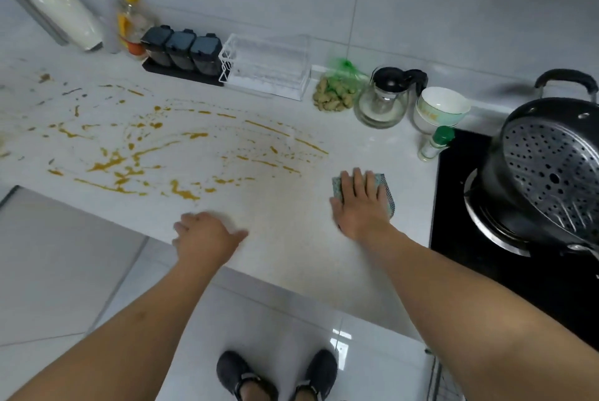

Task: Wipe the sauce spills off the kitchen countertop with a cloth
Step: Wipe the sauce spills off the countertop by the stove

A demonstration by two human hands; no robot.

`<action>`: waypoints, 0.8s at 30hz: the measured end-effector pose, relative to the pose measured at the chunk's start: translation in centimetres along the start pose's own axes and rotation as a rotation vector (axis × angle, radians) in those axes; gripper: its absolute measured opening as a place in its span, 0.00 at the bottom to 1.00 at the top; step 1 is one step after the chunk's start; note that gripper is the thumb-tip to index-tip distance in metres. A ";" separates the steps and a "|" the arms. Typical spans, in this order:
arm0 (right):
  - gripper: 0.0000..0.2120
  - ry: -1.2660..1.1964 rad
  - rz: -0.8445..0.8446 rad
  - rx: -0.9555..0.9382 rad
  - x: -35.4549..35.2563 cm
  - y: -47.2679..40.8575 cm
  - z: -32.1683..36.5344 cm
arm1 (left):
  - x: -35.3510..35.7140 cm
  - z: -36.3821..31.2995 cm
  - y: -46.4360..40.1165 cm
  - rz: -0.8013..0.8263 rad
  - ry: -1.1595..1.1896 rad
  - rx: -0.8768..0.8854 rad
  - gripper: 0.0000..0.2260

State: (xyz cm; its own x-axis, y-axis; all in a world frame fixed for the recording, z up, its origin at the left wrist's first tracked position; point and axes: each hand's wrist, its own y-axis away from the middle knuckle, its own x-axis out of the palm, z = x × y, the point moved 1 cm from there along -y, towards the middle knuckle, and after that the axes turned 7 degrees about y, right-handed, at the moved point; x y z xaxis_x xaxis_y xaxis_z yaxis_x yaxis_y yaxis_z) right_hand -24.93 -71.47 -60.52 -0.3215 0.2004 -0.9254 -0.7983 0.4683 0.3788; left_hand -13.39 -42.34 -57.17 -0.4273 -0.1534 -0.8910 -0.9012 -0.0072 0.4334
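Seen from above: white countertop [291, 238], streaked with orange-brown sauce [129, 161] across its left and middle. Right hand [361, 206] flat on a green cloth [387, 191], fingers straight and close together, pressing down just right of the nearest streaks. Left hand [207, 238] at the front edge of the counter, fingers blurred (cannot tell whether spread or curled), holding nothing.

Best handled, probably, with long leftward sweeps under a flat palm, overlapping each pass, then folding to a clean face so as not to smear. Heaviest pools at mid-left, near the front edge; worth drawing those inward, away from the drop to the floor.

Open room across the centre. Hemmed at the back by spice jars [183, 50], a clear rack [265, 67], a bag of peanuts [334, 96], a glass pot [382, 99] and a bowl [442, 109]. To the right, a black hob [460, 206] with a steamer pan [551, 167], and a small green-capped bottle [436, 143] easily knocked.
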 end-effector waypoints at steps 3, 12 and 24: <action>0.32 -0.007 -0.019 0.035 0.6 -0.7 0.4 | -0.6 2.0 -1.8 0.071 0.027 -0.098 0.62; 0.32 -0.038 -0.033 0.165 -2.8 -8.8 2.7 | -0.2 0.5 -2.5 0.290 0.214 -0.262 0.73; 0.33 -0.081 -0.093 -0.106 0.4 -2.0 11.3 | -0.4 1.3 -2.9 0.411 0.347 -0.221 0.75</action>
State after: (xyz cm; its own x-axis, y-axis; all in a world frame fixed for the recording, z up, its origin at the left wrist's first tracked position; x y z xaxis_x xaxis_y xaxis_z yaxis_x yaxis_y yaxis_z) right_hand -17.75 -62.60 -61.51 -0.2047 0.2315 -0.9510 -0.8733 0.3956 0.2843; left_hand -10.66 -40.93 -58.23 -0.6565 -0.5015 -0.5635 -0.6139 -0.0788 0.7854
